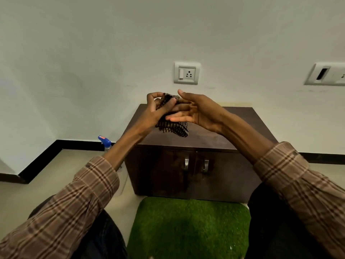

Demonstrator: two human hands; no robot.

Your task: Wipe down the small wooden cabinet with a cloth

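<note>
A spray bottle [105, 143] stands on the floor just beside the cabinet's [224, 128] left side, half hidden by your left forearm. Your left hand [155, 109] pinches the checked cloth [174, 127] between thumb and curled fingers, holding it in the air above the back left corner of the cabinet top. Your right hand [197, 113] lies against the cloth, fingers straight and slightly spread.
</note>
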